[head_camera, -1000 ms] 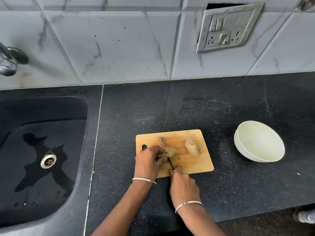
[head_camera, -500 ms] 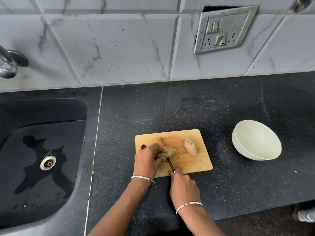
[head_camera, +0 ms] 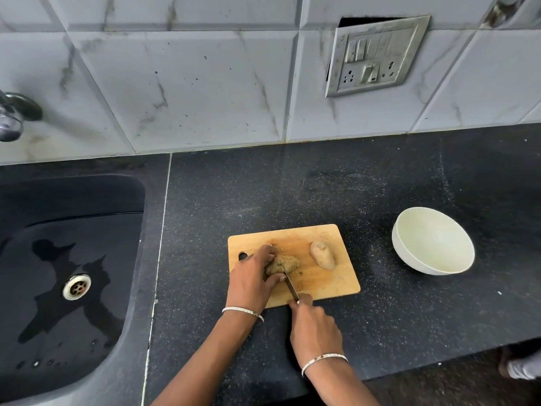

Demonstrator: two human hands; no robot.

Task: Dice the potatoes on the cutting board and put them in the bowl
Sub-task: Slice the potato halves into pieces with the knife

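Two-handed cut by board's (head_camera: 330, 284) left edge: left hand (head_camera: 251, 284) clasping potato (head_camera: 288, 262) steady, right hand (head_camera: 314, 326) gripping knife (head_camera: 289, 284).

Two potatoes are showing: the held potato (head_camera: 288, 262) and the loose potato (head_camera: 322, 255). One cutting board (head_camera: 325, 284), one knife (head_camera: 289, 282) and one bowl (head_camera: 433, 244) are appearing, over a single desk (head_camera: 292, 186). Two hands are working, left hand (head_camera: 250, 281) and right hand (head_camera: 314, 326), each wearing one bangle: left bangle (head_camera: 243, 312), right bangle (head_camera: 323, 358). One sink (head_camera: 73, 230), one drain (head_camera: 76, 287), one tap (head_camera: 11, 115) and one switch plate (head_camera: 377, 54) are also showing.
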